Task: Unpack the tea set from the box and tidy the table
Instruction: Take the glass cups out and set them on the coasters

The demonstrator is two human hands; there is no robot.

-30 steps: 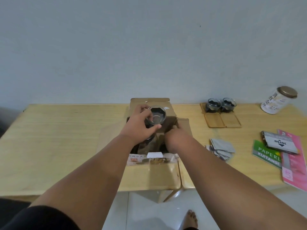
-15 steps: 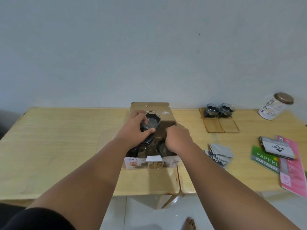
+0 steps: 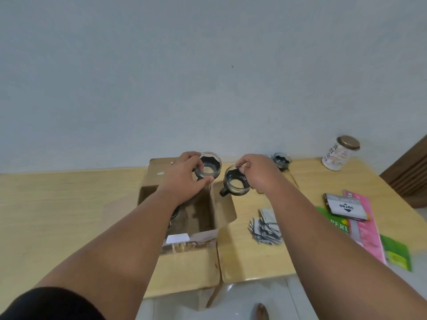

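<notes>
Now both glass cups were up out of the box (image 3: 223, 205). A moment before, only the left hand (image 3: 184, 179) had lifted one, and the right hand (image 3: 256, 172) was down inside the box. Then the right hand came up pinching the second cup (image 3: 235, 184) by its rim, just over the box's right flap. The left hand's fingers curled round the first cup (image 3: 208, 168), above the back of the box. Two more pieces looked ready for the table (image 3: 69, 204). Right of the box stood another cup (image 3: 282, 160), half hidden by the right hand. Grey packets (image 3: 265, 226) lay nearest the box, and a tin (image 3: 342, 154) stood far off.
</notes>
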